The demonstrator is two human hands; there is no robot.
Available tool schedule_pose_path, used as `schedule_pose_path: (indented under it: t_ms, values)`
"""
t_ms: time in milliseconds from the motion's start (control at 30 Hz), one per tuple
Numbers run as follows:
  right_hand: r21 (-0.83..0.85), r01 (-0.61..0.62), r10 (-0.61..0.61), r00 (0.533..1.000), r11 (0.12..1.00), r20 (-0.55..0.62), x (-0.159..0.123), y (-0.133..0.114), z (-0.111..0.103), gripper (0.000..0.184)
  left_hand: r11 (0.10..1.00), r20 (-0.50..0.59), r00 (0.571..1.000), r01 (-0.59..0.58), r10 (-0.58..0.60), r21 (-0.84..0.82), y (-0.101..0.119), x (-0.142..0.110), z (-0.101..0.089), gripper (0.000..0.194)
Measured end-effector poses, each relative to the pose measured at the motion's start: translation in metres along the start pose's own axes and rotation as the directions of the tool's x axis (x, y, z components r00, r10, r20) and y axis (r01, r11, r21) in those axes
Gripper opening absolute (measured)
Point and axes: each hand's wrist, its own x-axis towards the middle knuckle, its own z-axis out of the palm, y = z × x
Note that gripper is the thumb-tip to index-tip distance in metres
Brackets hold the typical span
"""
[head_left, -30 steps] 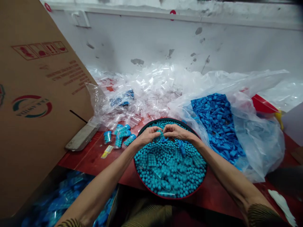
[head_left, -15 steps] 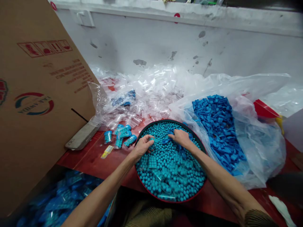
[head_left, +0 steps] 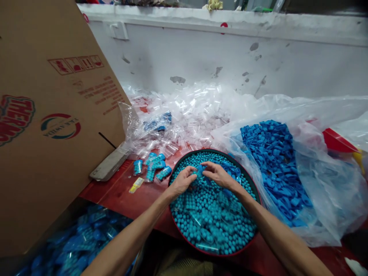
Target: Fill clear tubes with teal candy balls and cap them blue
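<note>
From where I stand, both hands meet over the far half of a round basin (head_left: 257, 193) full of turquoise beads (head_left: 212, 230), their fingertips nearly together. The left hand (head_left: 183, 181) has a narrow pinch on a small clear container (head_left: 195, 173) with turquoise showing in it, partly hidden by the fingers. The right hand (head_left: 219, 177) is closed at the fingertips on a blue cap (head_left: 200, 170), right beside the container; I can't tell whether the cap is seated. More loose blue caps (head_left: 230, 168) lie on the beads at the basin's far right, and some clear containers lie among the beads on the near side. Left of the basin, a few filled containers (head_left: 163, 173) rest on the red table (head_left: 115, 197), near a yellow-and-white label (head_left: 136, 185). To the right, an open plastic bag (head_left: 324, 184) holds a heap of blue caps. Clear empties (head_left: 198, 111) spread along the far side, and a cardboard box (head_left: 66, 161) stands at the left.
</note>
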Motion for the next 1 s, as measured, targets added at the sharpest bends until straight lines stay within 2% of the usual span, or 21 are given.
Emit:
schedule_pose_path:
  t_ms: [67, 167, 267, 433, 600, 700, 800, 900, 1000]
  values:
    - [0.259, 0.061, -0.071, 0.997, 0.964, 0.031, -0.005, -0.003, 0.002, 0.034, 1.0, 0.027, 0.999, -0.017, 0.017, -0.015, 0.001, -0.001, 0.003, 0.03]
    - [0.367, 0.041, -0.067, 0.996, 0.929, 0.059, -0.009, -0.005, 0.004, 0.032, 1.0, 0.04, 0.999, -0.008, 0.008, -0.023, 0.002, -0.004, 0.007, 0.038]
    - [0.376, 0.022, -0.042, 0.998, 0.926, 0.046, -0.012, -0.006, 0.003, 0.033, 0.998, -0.007, 1.0, -0.014, 0.013, -0.06, 0.002, -0.006, 0.01, 0.046]
    - [0.293, 0.07, -0.043, 0.994, 0.954, -0.099, -0.017, -0.009, 0.004, 0.033, 0.999, -0.047, 0.998, -0.035, 0.034, -0.038, 0.003, -0.005, 0.011, 0.047]
    - [0.422, 0.026, -0.01, 0.999, 0.906, -0.04, -0.017, -0.009, 0.006, 0.032, 0.999, -0.014, 0.999, -0.04, 0.04, -0.022, 0.002, -0.005, 0.013, 0.049]
    - [0.421, 0.024, -0.005, 0.999, 0.907, -0.046, -0.018, -0.012, 0.007, 0.03, 0.999, -0.012, 0.999, -0.032, 0.031, -0.016, 0.001, -0.008, 0.016, 0.055]
    - [0.395, 0.02, -0.004, 0.999, 0.919, -0.041, -0.021, -0.014, 0.009, 0.03, 0.991, -0.106, 0.992, -0.056, 0.069, 0.119, 0.002, -0.011, 0.02, 0.066]
    - [0.368, 0.02, -0.006, 0.999, 0.93, -0.038, -0.025, -0.012, 0.009, 0.031, 0.962, -0.202, 0.968, -0.094, 0.148, 0.256, 0.005, -0.014, 0.023, 0.063]
    - [0.331, 0.031, -0.043, 0.999, 0.943, 0.031, -0.026, -0.009, 0.002, 0.032, 0.966, -0.147, 0.978, -0.111, 0.148, 0.234, 0.01, -0.017, 0.025, 0.057]
